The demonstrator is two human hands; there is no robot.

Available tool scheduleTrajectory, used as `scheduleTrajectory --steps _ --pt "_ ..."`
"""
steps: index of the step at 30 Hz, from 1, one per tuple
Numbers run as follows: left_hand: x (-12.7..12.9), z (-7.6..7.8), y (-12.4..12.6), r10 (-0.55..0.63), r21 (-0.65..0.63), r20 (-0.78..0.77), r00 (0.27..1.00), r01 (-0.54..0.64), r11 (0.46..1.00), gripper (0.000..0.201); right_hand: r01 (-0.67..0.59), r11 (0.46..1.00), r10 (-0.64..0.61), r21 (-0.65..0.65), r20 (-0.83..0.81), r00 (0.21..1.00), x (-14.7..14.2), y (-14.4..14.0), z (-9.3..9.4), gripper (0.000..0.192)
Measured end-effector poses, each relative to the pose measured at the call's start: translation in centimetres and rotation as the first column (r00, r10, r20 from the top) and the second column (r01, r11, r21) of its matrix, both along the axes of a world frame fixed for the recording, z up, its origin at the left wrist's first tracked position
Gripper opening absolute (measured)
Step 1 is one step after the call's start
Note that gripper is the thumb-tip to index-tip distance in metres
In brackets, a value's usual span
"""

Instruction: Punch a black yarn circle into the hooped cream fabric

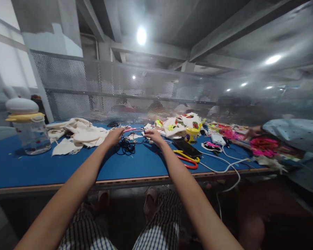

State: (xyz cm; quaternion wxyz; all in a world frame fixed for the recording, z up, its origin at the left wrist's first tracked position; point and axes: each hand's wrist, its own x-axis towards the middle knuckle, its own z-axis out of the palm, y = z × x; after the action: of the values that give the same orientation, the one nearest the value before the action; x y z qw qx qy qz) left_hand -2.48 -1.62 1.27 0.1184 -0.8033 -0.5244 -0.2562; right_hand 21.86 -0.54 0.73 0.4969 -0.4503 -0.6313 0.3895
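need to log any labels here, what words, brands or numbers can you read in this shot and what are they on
No text can be read anywhere in this view.
Clear water bottle: small printed marks, too small to tell.
Yellow cup: printed pattern, blurred, no letters legible.
Printed fabric pieces: fruit pictures only, no words visible.
Black phone: dark screen, nothing shown.
White power bank: no readable marking.
Left hand and right hand: hold small items, no lettering visible.

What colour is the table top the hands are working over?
Blue, with a pale wooden front edge; the table top shows clearly in the head view.
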Motion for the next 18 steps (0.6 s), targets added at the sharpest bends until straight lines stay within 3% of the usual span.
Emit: scheduleTrajectory --steps 3,7,13,15,18 --pt "-0.1 0.0 0.1 -0.003 0.008 -0.010 1.000 0.003 1.000 0.033 0.037 0.999 -0.037 -0.006 -0.001 0.999 0.0 0.1 -0.2 0.003" --pt "-0.3 0.0 0.4 0.013 0.015 -0.046 0.999 -0.013 1.000 0.036 0.074 0.997 -0.073 -0.021 0.042 0.996 0.2 0.1 -0.2 0.006" --pt "-0.6 0.0 0.3 0.057 0.045 -0.093 0.994 -0.053 0.998 0.037 0.261 0.962 -0.274 0.085 0.221 0.936 0.5 0.1 0.1 0.012" --pt "-0.6 0.0 0.1 0.071 0.059 -0.101 0.992 -0.065 0.996 0.037 0.370 0.918 -0.396 0.143 0.308 0.865 0.7 -0.2 0.2 0.011" --pt "-0.7 0.1 -0.1 0.088 0.068 -0.080 0.993 -0.083 0.994 0.036 0.537 0.807 -0.586 0.247 0.448 0.675 1.0 -0.9 0.6 0.019"
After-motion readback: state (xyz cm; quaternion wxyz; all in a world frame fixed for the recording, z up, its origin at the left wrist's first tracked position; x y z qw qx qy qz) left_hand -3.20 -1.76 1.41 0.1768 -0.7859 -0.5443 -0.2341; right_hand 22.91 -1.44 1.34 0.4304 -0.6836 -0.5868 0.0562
